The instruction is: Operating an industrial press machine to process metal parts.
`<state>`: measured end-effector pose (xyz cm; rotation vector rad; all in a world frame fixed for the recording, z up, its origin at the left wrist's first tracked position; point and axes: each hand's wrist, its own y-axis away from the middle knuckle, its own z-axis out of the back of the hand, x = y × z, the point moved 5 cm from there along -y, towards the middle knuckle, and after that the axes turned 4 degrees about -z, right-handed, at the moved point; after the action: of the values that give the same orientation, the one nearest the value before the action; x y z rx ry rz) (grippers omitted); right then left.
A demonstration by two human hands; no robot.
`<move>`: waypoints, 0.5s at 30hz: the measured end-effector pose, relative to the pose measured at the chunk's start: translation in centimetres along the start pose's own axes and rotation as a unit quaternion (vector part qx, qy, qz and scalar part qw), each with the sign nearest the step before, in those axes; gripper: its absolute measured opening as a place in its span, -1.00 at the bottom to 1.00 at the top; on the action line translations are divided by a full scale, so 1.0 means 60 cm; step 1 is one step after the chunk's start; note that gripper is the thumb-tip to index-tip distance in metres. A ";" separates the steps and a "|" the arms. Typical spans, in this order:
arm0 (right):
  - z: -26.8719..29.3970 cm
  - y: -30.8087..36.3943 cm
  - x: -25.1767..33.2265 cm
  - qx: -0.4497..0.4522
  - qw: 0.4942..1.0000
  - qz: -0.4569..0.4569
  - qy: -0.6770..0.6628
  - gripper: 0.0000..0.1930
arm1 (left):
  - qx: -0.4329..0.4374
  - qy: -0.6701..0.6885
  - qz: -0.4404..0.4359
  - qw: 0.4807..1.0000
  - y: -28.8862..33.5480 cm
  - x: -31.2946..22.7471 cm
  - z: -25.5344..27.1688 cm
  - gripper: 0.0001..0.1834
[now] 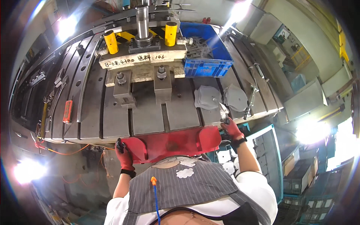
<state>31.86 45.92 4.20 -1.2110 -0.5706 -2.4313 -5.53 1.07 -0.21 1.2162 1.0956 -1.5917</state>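
My right hand (232,129), in a red glove with dark fingertips, is closed around a pale, pointed hand tool (224,110). The tool's tip reaches the near edge of a stack of flat grey metal plates (207,98). Just right of it lies a second stack of similar plates (235,98). My left hand (125,154), gloved the same way, is at the left end of a red panel (170,144) along the machine bed's front edge. Its fingers look curled together; whatever they may hold is too small to make out.
On the slotted steel bed (146,122) stands a clamped die (142,60) with yellow posts. Behind the stacks, a blue crate (208,65) contains metal pieces. Wrenches (252,98) lie to the right, an orange-red box (67,111) to the left. A teal-framed bin (268,157) holds plates.
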 end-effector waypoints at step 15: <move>0.105 0.263 -0.102 0.121 0.851 -0.256 -0.443 -0.82 | 0.012 0.110 0.237 0.965 0.067 0.220 0.132 -0.52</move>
<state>47.22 36.51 5.70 -2.2639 -1.5723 -1.9011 -6.10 -8.96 -12.52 1.5636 0.8334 -1.1252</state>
